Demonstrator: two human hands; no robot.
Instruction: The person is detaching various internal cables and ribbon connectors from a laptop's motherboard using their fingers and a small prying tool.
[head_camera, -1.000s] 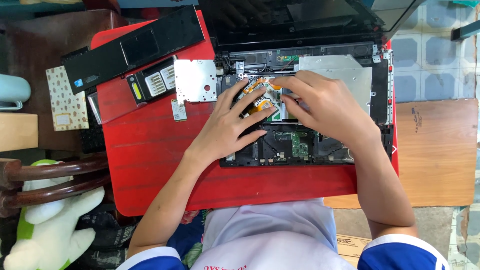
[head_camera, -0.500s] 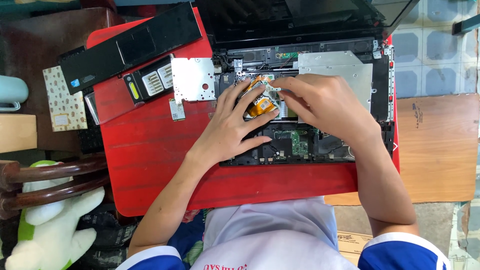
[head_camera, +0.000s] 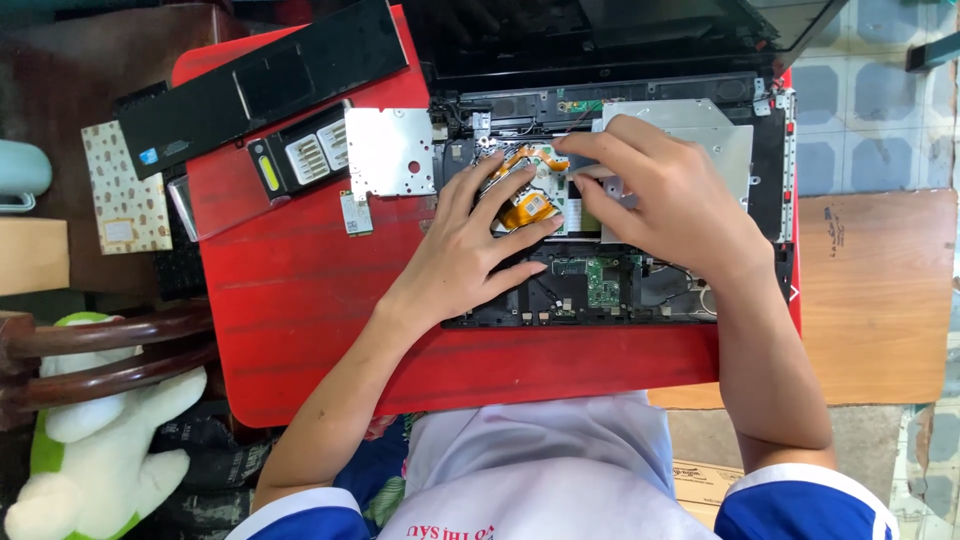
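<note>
At nine o'clock a black palm-rest panel (head_camera: 262, 88) and a silver metal bracket (head_camera: 390, 152) lay loose on the red tabletop (head_camera: 300, 300); toward the centre the left hand (head_camera: 470, 250) rested spread on the opened laptop chassis (head_camera: 600, 290), fingers splayed over an orange ribbon cable (head_camera: 528, 208), gripping nothing; at two o'clock of it the right hand (head_camera: 680, 205) pinched a small grey flat part (head_camera: 590, 168) narrowly between thumb and forefinger, just above the cable; that part looked light, thin and probably fragile, best held by its edges; the silver optical drive (head_camera: 735, 140) lay beyond.
</note>
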